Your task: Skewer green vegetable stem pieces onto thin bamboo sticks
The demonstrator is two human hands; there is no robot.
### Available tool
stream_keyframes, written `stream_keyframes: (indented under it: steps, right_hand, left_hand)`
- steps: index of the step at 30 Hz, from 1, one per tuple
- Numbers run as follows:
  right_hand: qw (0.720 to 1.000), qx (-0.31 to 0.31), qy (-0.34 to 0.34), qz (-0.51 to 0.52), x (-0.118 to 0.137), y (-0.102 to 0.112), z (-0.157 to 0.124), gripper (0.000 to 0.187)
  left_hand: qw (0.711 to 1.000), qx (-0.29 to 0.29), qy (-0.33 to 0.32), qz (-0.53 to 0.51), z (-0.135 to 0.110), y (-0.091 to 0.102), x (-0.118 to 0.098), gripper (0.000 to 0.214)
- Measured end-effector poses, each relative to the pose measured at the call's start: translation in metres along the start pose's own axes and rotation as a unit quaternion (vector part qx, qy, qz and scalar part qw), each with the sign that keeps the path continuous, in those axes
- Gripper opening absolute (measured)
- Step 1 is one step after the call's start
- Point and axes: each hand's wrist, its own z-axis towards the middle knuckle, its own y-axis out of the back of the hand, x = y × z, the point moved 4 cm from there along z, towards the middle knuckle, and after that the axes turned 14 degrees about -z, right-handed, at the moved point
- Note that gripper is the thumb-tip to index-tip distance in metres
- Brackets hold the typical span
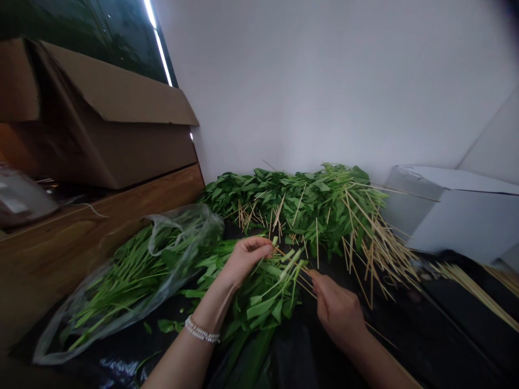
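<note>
Your left hand (pixel 245 259) has its grip closed, with the fingers curled and pinching a few green stems (pixel 279 270) just above the loose heap of leaves (pixel 259 308) on the black counter (pixel 446 335). Your right hand (pixel 338 310) has its grip closed on a thin stick (pixel 305 282), and the stick's tip points at the stems, right by your left fingertips. It looks like you are poking the stick through the greens, so hold the stems folded tight and flat. Push the stick straight and slow, and keep your fingertips off to the side of the sharp tip. The stick is pale wood, long, hard and very thin, so it may snap if you bend it. The stems are smooth, soft and bendy, and the leaves are flat and pointed. Behind your hands sits a big pile of greens on sticks (pixel 308 205), bushy, with stick ends poking out. To your left, a clear, crinkly plastic bag (pixel 133 275) holds more stems. More bare sticks (pixel 474 286) lie far to your right, near a white box (pixel 458 210). A brown cardboard box (pixel 121 135) sits on the wooden shelf (pixel 101 221).
</note>
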Motion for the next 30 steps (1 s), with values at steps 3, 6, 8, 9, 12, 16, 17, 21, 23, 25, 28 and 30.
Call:
stream_keyframes:
  steps: [3,6,8,9,12,16,17,21,23,25,28,30]
  right_hand:
    - [1.0,-0.004,0.006,-0.007,0.002,-0.001,0.0,0.032]
    - [1.0,-0.01,0.009,-0.015,0.004,-0.002,0.002,0.031]
    - [1.0,-0.006,0.007,-0.018,0.004,-0.001,0.004,0.032]
    - [1.0,-0.003,0.007,-0.019,0.004,-0.001,0.005,0.032]
    - [0.999,-0.008,-0.019,-0.031,-0.003,0.004,0.006,0.028]
    - [0.994,-0.007,-0.091,-0.053,-0.022,0.014,0.006,0.022]
    - [0.993,-0.008,-0.101,-0.053,-0.027,0.017,0.006,0.023]
    - [0.988,-0.045,-0.14,-0.046,-0.039,0.03,0.008,0.024]
    - [0.985,-0.051,-0.161,-0.042,-0.041,0.034,0.009,0.024]
    - [0.983,-0.052,-0.173,-0.034,-0.041,0.035,0.009,0.025]
    - [0.981,-0.052,-0.187,-0.021,-0.038,0.035,0.009,0.026]
    - [0.979,-0.047,-0.196,-0.016,-0.037,0.034,0.009,0.026]
  left_hand:
    - [0.999,0.016,0.006,0.03,-0.002,-0.007,0.0,0.022]
    - [0.998,0.026,0.0,0.058,-0.004,-0.014,-0.003,0.022]
    - [0.998,0.019,-0.012,0.067,-0.004,-0.015,-0.006,0.023]
    - [0.997,0.013,-0.019,0.07,-0.004,-0.014,-0.008,0.024]
    - [0.995,-0.011,-0.045,0.085,-0.004,-0.009,-0.017,0.028]
    - [0.984,-0.06,-0.098,0.138,-0.004,0.0,-0.032,0.034]
    - [0.98,-0.07,-0.109,0.151,-0.004,0.002,-0.035,0.035]
    - [0.967,-0.078,-0.111,0.215,-0.002,0.009,-0.037,0.035]
    - [0.956,-0.077,-0.102,0.264,-0.001,0.013,-0.034,0.034]
    - [0.936,-0.076,-0.114,0.325,-0.001,0.017,-0.031,0.03]
    - [0.889,-0.05,-0.149,0.43,-0.001,0.018,-0.028,0.018]
    - [0.853,-0.025,-0.152,0.498,-0.001,0.016,-0.025,0.011]
